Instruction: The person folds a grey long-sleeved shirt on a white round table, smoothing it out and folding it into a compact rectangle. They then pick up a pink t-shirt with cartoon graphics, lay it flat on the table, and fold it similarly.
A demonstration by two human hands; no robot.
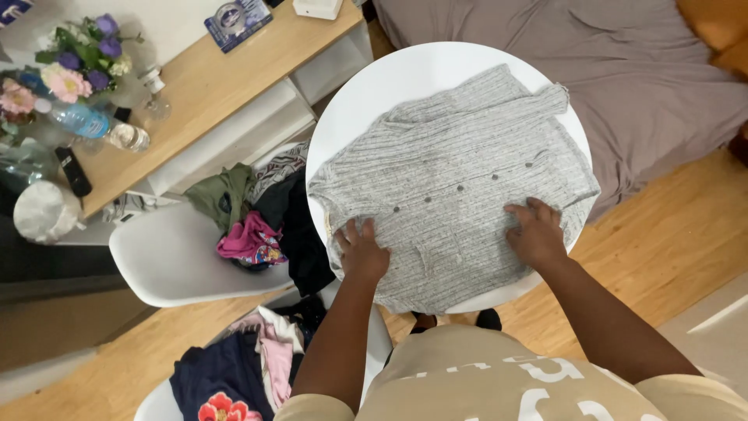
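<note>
From the head camera, looking straight down: a grey ribbed button-up shirt (pixel 456 183) lies spread flat, front up, across the round white table (pixel 366 93). Both hands are on it. The left hand (pixel 363 253) presses the shirt's near-left hem, fingers (pixel 351 231) spread and flat, gripping nothing. The right hand (pixel 536 232) rests on the near-right part of the shirt, fingers loosely curled against the fabric; whether they pinch a fold I cannot tell.

How far along? The shirt looks laid out and smoothed, buttons in a line, sleeves tucked near the body, but no fold shows yet, so I'd judge the folding itself is all left to do.

Edges now: the shirt nearly fills the table, its near hem hanging just past the rim. Bare tabletop remains only on the far-left side of the shirt. Left of the table, a white chair (pixel 167 257) carries a heap of clothes (pixel 261 214); beyond the table lies a bed with a mauve cover (pixel 623 70).
</note>
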